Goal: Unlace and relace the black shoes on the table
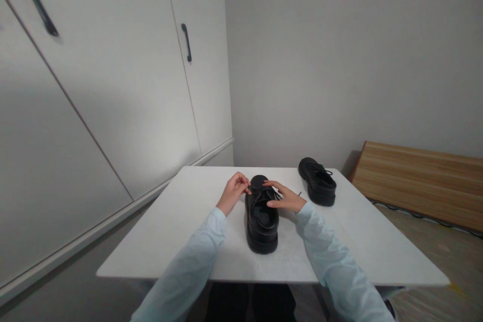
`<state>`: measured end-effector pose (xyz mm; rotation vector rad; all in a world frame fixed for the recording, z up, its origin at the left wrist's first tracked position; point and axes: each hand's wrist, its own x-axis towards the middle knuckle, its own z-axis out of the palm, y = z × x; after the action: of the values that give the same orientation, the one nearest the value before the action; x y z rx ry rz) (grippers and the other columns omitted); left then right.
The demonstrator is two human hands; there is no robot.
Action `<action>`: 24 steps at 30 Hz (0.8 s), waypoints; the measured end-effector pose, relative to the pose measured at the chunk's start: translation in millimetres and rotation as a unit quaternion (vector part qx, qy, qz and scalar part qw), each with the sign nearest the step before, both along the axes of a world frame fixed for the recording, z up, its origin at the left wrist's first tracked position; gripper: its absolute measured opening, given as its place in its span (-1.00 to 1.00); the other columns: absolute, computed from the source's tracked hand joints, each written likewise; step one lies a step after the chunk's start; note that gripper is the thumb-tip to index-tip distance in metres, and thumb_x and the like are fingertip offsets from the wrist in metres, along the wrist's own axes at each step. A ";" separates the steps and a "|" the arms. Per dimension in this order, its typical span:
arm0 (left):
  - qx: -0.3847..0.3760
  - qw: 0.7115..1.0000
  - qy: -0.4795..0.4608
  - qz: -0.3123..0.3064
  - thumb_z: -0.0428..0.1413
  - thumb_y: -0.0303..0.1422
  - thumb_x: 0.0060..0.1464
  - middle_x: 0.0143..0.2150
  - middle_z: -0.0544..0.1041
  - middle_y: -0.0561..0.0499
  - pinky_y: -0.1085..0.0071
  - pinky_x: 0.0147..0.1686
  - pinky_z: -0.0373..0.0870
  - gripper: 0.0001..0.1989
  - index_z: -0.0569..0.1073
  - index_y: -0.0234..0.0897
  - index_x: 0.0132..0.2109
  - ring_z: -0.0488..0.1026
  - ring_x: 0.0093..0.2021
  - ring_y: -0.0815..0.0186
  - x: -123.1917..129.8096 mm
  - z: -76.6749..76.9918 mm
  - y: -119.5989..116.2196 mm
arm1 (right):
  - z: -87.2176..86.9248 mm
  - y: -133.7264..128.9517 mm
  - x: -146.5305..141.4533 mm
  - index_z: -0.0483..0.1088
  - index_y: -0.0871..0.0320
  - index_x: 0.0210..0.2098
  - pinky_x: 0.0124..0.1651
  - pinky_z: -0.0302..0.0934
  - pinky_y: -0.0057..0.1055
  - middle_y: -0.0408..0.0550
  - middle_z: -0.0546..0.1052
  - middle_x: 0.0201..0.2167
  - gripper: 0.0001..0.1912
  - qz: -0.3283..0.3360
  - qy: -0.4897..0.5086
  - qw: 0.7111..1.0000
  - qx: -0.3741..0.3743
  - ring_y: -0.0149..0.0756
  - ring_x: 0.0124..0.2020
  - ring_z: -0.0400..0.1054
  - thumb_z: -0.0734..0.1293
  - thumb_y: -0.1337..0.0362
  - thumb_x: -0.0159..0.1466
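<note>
A black lace-up shoe stands on the white table, its heel toward me and its toe pointing away. My left hand is at the left side of its laces, with the fingers curled and the fingertips close together; what they hold, if anything, is too small to make out. Over the right side of the laces is my right hand, its thumb and fingers spread apart above the shoe opening. A thin lace end sticks out just beyond my right hand.
A second black laced shoe stands near the table's back right corner. White cabinets with dark handles line the left. A wood-grain panel leans at the right, beyond the table.
</note>
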<state>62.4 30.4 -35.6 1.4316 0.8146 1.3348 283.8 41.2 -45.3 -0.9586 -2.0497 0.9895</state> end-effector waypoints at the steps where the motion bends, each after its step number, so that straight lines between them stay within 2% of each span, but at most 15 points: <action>1: 0.005 1.000 0.011 -0.005 0.09 -0.35 -0.04 -0.36 0.38 0.09 0.47 -0.41 0.36 -0.84 0.23 -0.27 -0.37 0.34 -0.49 0.48 -1.2 0.3 0.4 | -0.2 0.1 0.0 0.33 0.04 0.03 0.21 -0.06 0.07 0.12 0.24 0.21 -0.31 0.000 0.000 1.000 0.000 0.03 0.23 0.10 0.47 0.01 -0.06; 3: 0.020 0.999 0.046 -0.016 0.11 -0.35 -0.03 -0.35 0.40 0.06 0.49 -0.42 0.33 -0.86 0.28 -0.28 -0.35 0.35 -0.45 0.46 -3.5 0.2 1.5 | -0.3 0.2 -0.1 0.33 0.04 0.03 0.21 -0.05 0.08 0.11 0.24 0.21 -0.32 0.002 0.001 1.000 0.001 0.03 0.23 0.10 0.47 0.01 -0.06; 7: 0.061 0.992 0.109 -0.027 0.18 -0.34 -0.05 -0.26 0.45 -0.02 0.47 -0.32 0.32 -0.78 0.38 -0.31 -0.24 0.40 -0.30 0.38 -7.0 -2.3 3.7 | 0.2 0.0 -0.5 0.33 0.06 0.02 0.21 -0.05 0.07 0.13 0.24 0.20 -0.32 0.003 0.005 1.000 0.000 0.03 0.22 0.11 0.47 0.02 -0.06; 12: 0.094 0.975 0.202 -0.014 0.20 -0.33 -0.06 -0.25 0.52 -0.05 0.44 -0.29 0.30 -0.76 0.44 -0.30 -0.20 0.44 -0.27 0.32 -12.9 -2.4 5.1 | 0.9 -0.2 -0.6 0.32 0.08 0.02 0.22 -0.07 0.03 0.14 0.24 0.20 -0.32 0.008 0.005 1.000 -0.001 0.01 0.23 0.09 0.47 0.03 -0.06; 15: 0.094 0.973 0.212 -0.011 0.21 -0.35 -0.07 -0.27 0.55 -0.05 0.41 -0.22 0.31 -0.76 0.45 -0.29 -0.21 0.47 -0.20 0.27 -16.5 -2.7 6.6 | 1.1 0.1 -0.2 0.31 0.08 0.03 0.22 -0.07 0.03 0.14 0.23 0.21 -0.32 0.008 -0.001 1.000 -0.002 0.01 0.23 0.09 0.46 0.02 -0.05; 17: 0.091 0.972 0.218 -0.011 0.20 -0.35 -0.06 -0.30 0.56 -0.03 0.40 -0.20 0.32 -0.78 0.44 -0.28 -0.21 0.48 -0.24 0.28 -18.4 -4.6 8.3 | 1.2 0.3 0.3 0.30 0.09 0.04 0.22 -0.07 0.03 0.15 0.22 0.21 -0.31 0.007 -0.007 1.000 -0.005 0.01 0.23 0.08 0.46 0.02 -0.05; 20: 0.103 0.961 0.255 0.013 0.17 -0.36 -0.03 -0.36 0.54 0.02 0.39 -0.18 0.32 -0.83 0.42 -0.27 -0.24 0.47 -0.28 0.31 -20.5 -8.6 11.6 | 1.4 0.4 0.9 0.29 0.10 0.05 0.22 -0.07 0.04 0.16 0.20 0.22 -0.28 0.007 -0.013 1.000 -0.009 0.01 0.23 0.08 0.46 0.00 -0.05; 24: 0.127 0.939 0.312 0.074 0.14 -0.39 -0.01 -0.29 0.52 0.02 0.39 -0.13 0.31 -0.87 0.40 -0.24 -0.25 0.44 -0.22 0.32 -24.3 -12.8 16.0 | 1.8 0.0 0.9 0.30 0.08 0.05 0.22 -0.07 0.04 0.14 0.22 0.22 -0.28 0.008 -0.006 1.000 -0.011 0.02 0.23 0.08 0.46 -0.01 -0.07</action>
<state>38.1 46.3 -48.4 2.0860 1.2074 1.1231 284.6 41.2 -43.6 -0.9633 -2.0642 1.0182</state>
